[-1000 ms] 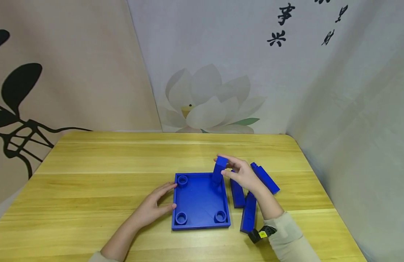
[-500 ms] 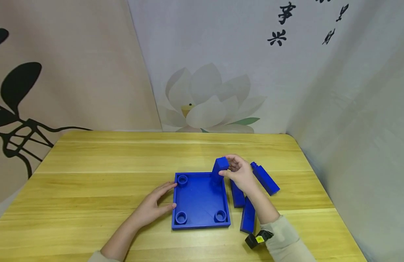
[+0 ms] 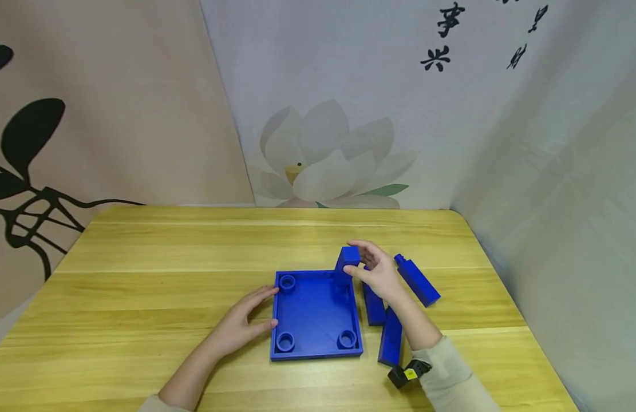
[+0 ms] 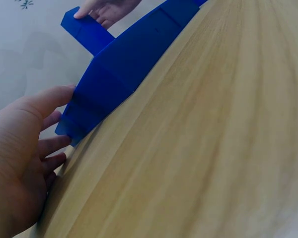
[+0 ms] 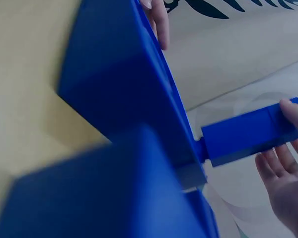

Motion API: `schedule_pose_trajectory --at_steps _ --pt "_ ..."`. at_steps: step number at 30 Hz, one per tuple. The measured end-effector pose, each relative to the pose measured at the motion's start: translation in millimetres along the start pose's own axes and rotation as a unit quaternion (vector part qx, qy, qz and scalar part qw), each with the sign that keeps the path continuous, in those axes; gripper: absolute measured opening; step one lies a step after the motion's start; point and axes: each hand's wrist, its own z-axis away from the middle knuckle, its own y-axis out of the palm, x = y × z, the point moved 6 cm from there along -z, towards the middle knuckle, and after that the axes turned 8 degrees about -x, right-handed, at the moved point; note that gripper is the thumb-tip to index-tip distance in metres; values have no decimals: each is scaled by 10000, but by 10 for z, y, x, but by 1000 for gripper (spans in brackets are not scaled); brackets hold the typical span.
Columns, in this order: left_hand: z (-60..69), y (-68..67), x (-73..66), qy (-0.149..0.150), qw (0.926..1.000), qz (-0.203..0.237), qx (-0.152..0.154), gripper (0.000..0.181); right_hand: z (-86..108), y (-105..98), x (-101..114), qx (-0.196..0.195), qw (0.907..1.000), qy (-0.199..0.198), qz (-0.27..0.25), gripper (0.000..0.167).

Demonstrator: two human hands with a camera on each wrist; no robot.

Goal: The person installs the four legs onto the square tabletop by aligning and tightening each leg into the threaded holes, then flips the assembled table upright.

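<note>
A square blue tray (image 3: 316, 315) with a raised rim lies on the table, round sockets showing in three of its corners. At its far right corner a blue square post (image 3: 346, 264) stands upright, pinched near the top by my right hand (image 3: 382, 276). In the right wrist view the post (image 5: 248, 134) has a narrower neck at the tray's corner; how deep it sits cannot be told. My left hand (image 3: 240, 323) rests with relaxed, spread fingers against the tray's left edge, also seen in the left wrist view, where the hand (image 4: 25, 144) touches the tray (image 4: 119, 69).
Three loose blue posts lie right of the tray: one (image 3: 374, 306) close beside it, one (image 3: 391, 339) nearer the front, partly under the right forearm, and one (image 3: 418, 282) farther right. The wooden table (image 3: 168, 252) ends at a fabric backdrop (image 3: 348, 68).
The right hand and the post's top have shifted slightly right, and the post looks a little more upright at the corner. The left hand and tray have stayed in place.
</note>
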Motion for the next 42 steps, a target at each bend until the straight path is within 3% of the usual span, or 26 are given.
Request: schedule_pose_trajectory --at_steps 3,9,15,19,24,28,35,42 --pt "2 0 7 8 10000 -8 -7 64 -31 -2 34 533 9985 -84 65 48" --pt "4 8 24 -1 10000 -35 18 64 -62 15 52 1578 9863 -278 -392 48" --pt "-1 9 32 20 10000 -37 19 64 -63 17 21 1798 9821 -286 -485 49" --pt "-6 10 20 97 9999 -41 10 64 -40 11 0 1576 9864 -96 -459 47" --pt "-11 14 9 149 9999 -39 1 63 13 0 -24 977 9944 183 -360 48" --pt "-9 12 5 145 9999 -17 0 63 46 15 -7 494 9980 117 -385 48" --pt "-3 -11 -17 108 9999 -9 1 63 63 44 -26 -220 9991 295 -230 54" --pt "-1 -14 -13 70 10000 9 7 64 57 64 -60 -680 9966 428 -185 51"
